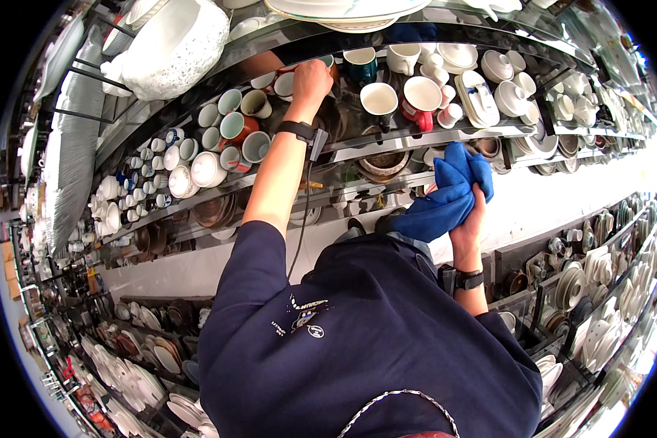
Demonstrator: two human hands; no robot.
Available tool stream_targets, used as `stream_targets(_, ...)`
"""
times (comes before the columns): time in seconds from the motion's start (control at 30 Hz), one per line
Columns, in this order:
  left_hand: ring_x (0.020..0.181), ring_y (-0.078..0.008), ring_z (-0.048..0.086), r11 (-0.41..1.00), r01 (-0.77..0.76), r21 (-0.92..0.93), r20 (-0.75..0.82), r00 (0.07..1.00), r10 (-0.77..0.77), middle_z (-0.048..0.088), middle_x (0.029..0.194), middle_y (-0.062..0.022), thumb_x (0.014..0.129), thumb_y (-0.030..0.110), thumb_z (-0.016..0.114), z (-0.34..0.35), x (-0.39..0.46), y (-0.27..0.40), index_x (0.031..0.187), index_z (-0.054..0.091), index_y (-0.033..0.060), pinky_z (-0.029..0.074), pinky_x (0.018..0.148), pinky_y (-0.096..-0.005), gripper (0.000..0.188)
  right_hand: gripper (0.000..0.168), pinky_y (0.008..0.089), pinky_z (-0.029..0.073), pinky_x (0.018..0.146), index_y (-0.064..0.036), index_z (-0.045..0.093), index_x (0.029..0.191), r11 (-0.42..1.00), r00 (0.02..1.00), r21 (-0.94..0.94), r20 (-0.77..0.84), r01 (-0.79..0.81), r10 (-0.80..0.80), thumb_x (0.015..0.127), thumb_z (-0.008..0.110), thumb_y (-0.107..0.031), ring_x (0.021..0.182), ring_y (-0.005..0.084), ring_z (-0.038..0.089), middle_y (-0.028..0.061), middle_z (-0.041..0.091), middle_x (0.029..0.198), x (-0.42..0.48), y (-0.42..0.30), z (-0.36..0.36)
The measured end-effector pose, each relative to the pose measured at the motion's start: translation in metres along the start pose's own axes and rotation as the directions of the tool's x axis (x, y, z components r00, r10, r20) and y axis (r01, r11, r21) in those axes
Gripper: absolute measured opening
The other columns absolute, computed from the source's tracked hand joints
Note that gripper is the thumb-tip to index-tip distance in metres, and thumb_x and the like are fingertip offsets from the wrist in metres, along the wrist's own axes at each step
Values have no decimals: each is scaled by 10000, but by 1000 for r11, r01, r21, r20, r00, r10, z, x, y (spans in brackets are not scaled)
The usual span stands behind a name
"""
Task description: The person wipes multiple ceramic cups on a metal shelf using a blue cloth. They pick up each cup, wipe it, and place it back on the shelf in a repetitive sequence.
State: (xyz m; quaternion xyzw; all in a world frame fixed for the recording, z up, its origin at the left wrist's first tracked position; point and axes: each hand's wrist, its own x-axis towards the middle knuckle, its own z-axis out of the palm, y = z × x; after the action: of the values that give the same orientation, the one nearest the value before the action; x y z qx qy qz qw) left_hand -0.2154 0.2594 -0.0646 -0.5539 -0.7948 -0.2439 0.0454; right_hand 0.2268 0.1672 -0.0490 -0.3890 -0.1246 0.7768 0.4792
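Note:
My left hand (pixel 311 85) reaches onto a glass shelf among mugs, its fingers curled down by a white-lined cup (pixel 284 85) and a reddish mug partly behind it. Whether the fingers grip either is hidden. A bunched blue cloth (pixel 450 192) is in my right hand (pixel 469 219), held in front of the shelf edge. To the right of my left hand stand a teal mug (pixel 361 64), a white-lined dark mug (pixel 379 99) and a red mug (pixel 422 98) with its handle towards me. Left of my forearm are an orange cup (pixel 238 127) and several grey-white cups.
Small cups and lidded pots (pixel 208 169) crowd the shelf's left part. Lidded white dishes (pixel 511 98) stand at its right. A large speckled white bowl (pixel 178 52) and stacked plates (pixel 347 10) sit above. Brown bowls (pixel 384 163) lie below. A cable (pixel 302 219) hangs from my left wrist.

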Motion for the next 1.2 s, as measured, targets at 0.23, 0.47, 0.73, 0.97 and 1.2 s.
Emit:
stream_targets(0.23, 815, -410, 722, 999, -35, 22, 19, 999, 34, 711, 804, -267, 868, 175, 700, 8, 9, 0, 806, 757, -37, 575, 768, -478, 228, 617, 489, 462, 1118, -6, 382, 1521, 1000, 1000, -1, 14, -1, 1, 1053, 505, -388, 1296, 356, 576, 203, 532, 1471, -2, -2, 3)
stream_targets(0.47, 844, -407, 723, 1000, -4, 6, 64, 998, 4, 718, 813, -254, 855, 170, 702, -4, 10, 16, 822, 772, -18, 579, 792, -476, 204, 632, 494, 467, 1112, -12, 373, 1528, 1000, 1000, 18, 15, -14, 13, 1046, 520, -394, 1293, 354, 579, 199, 529, 1476, -2, -1, -1)
stream_targets(0.73, 856, -414, 722, 1000, 10, -15, 42, 999, -10, 724, 859, -259, 852, 168, 707, 9, 11, 24, 824, 764, -30, 581, 817, -484, 209, 627, 489, 467, 1113, -6, 388, 1519, 1000, 1000, 6, 8, 13, -13, 1036, 536, -379, 1291, 353, 580, 199, 527, 1475, 0, -1, -4)
stream_targets(0.97, 859, -418, 723, 999, 16, -38, 43, 999, -14, 722, 869, -268, 870, 173, 706, 6, 9, 27, 831, 752, -48, 583, 808, -487, 229, 612, 481, 473, 1107, -1, 395, 1512, 1000, 1000, 13, 7, 18, -18, 1039, 529, -367, 1282, 350, 588, 199, 537, 1462, 3, 1, -10)
stream_targets(1.2, 904, -406, 703, 992, -47, -119, -57, 998, 41, 733, 956, -218, 933, 186, 645, 2, 5, 13, 954, 768, 37, 551, 820, -486, 194, 592, 475, 486, 1090, 1, 408, 1500, 1000, 999, 12, -32, 25, -25, 1045, 521, -361, 1258, 345, 603, 201, 555, 1439, -3, 1, -2)
